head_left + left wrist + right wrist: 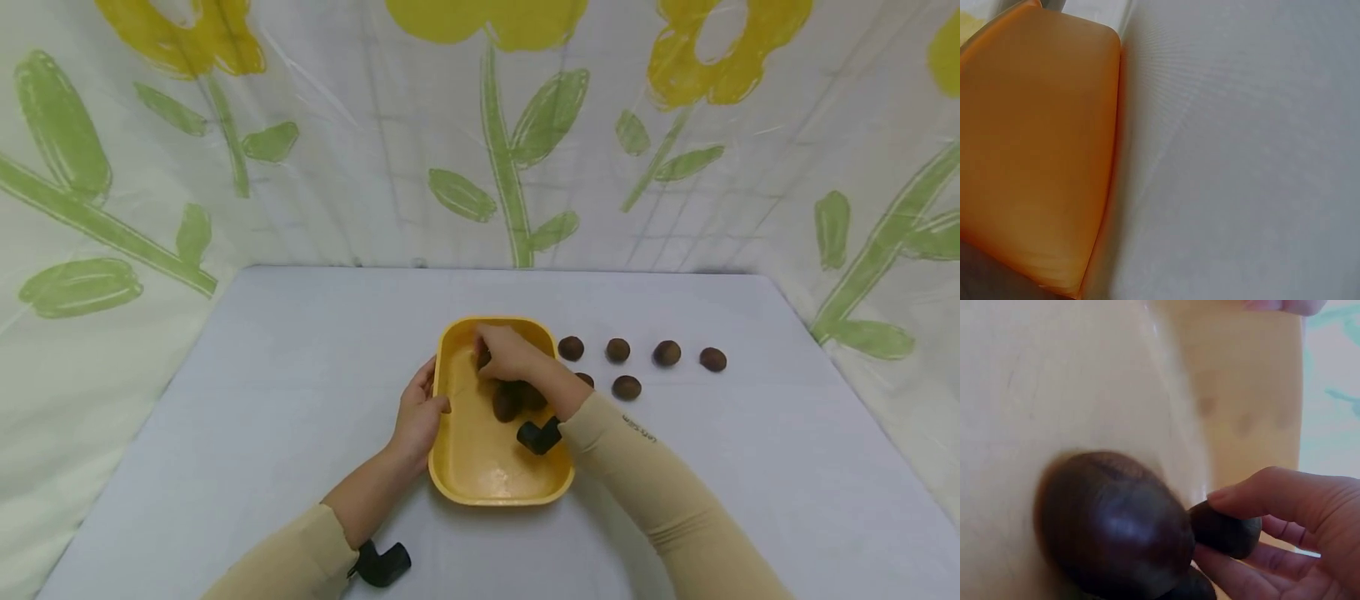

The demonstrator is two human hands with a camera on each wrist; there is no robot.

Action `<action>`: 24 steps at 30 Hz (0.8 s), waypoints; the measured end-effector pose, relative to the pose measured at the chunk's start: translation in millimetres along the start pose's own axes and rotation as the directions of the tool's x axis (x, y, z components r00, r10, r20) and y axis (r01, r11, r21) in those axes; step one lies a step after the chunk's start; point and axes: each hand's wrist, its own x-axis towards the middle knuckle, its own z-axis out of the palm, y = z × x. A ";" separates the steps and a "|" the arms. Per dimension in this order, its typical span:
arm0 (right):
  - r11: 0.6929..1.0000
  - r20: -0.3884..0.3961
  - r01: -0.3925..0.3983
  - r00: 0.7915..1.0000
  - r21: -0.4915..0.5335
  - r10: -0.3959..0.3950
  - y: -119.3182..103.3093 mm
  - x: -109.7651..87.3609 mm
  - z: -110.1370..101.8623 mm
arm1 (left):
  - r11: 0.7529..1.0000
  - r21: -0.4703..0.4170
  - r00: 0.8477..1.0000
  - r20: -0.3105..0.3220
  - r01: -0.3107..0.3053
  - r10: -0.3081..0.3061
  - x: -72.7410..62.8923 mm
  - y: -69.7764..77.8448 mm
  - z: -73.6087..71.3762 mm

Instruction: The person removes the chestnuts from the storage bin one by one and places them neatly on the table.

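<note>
A yellow plastic tray [480, 458] lies on the table, its long side pointing away from me. My left hand [417, 421] grips its left side, thumb over the rim and fingers along the outer wall. The orange-looking outer wall of the tray [1041, 144] fills the left of the left wrist view. Inside the tray's far half, my right hand [512, 354] pinches a dark brown chestnut [1225, 531] between thumb and fingers. Beside it sits a larger glossy chestnut [1116, 525], with other chestnuts [507, 402] around it, partly hidden by the right hand and wrist.
Right of the tray, a row of chestnuts [667, 353] lies on the white table [300, 350], with a second, nearer row including one chestnut [626, 387]. The right forearm overlaps another. A flower-patterned curtain [337, 167] hangs behind the table. Black camera mounts sit on both wrists.
</note>
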 end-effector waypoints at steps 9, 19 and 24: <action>0.997 -0.034 0.035 0.999 0.074 -0.033 -11.4 -11.7 -4.5 | 1.000 -0.015 1.000 0.027 -0.006 0.006 -2.0 0.0 -0.2; 0.983 -0.090 0.026 0.996 0.182 -0.010 -10.0 -36.4 -28.4 | 1.000 -0.009 1.000 0.008 -0.005 0.005 -1.4 -0.6 -0.1; 0.979 -0.117 -0.010 0.993 0.205 0.035 -3.4 -50.8 -50.0 | 1.000 -0.004 1.000 0.003 -0.010 0.010 -1.1 -0.3 -0.2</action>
